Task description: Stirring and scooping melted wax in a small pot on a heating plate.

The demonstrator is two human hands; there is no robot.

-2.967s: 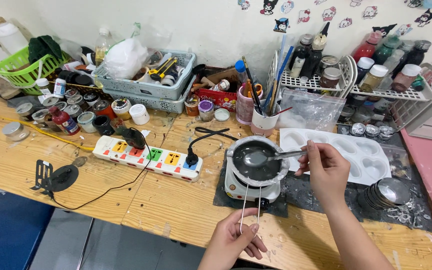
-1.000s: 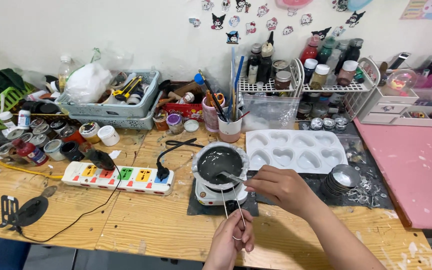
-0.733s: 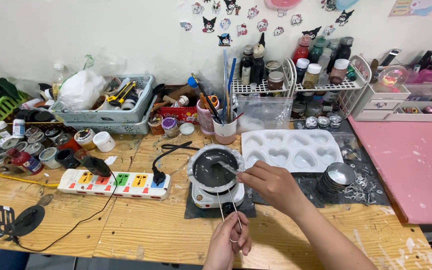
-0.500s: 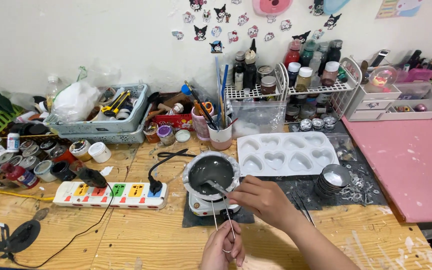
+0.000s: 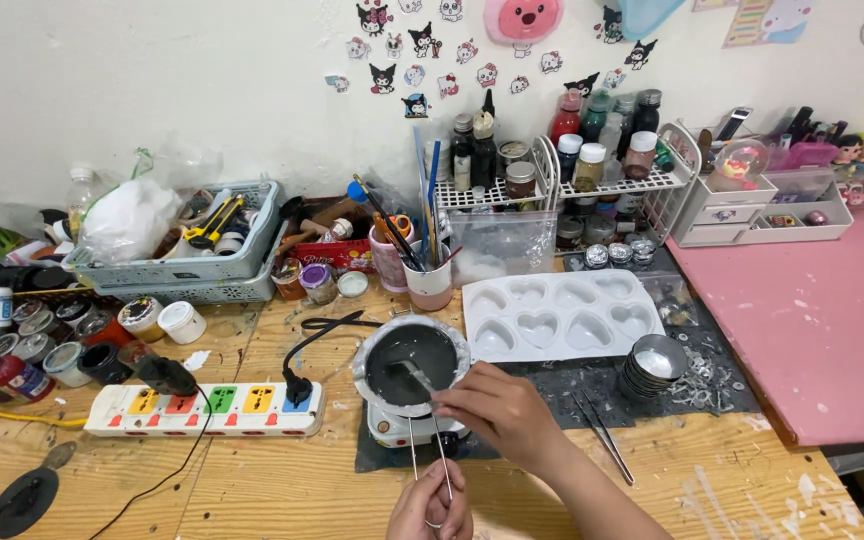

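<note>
A glossy grey liquid is shining in the foil-lined metal pot (image 5: 412, 362). The white plastic mould (image 5: 560, 317) is looking smooth, while the wooden table (image 5: 282, 480) is showing rough, stained grain.

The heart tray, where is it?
In the head view, the white heart mould tray lies flat on the table just right of the dark pot, with the stack of tins at its lower right.

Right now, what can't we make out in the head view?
- Left hand: cut off by the bottom edge; its grip on the pan's wire handle is partly out of frame.
- Spoon: its handle is hidden inside the right hand.
- Hot plate: mostly covered by the pan; its controls are too small to see.
</note>
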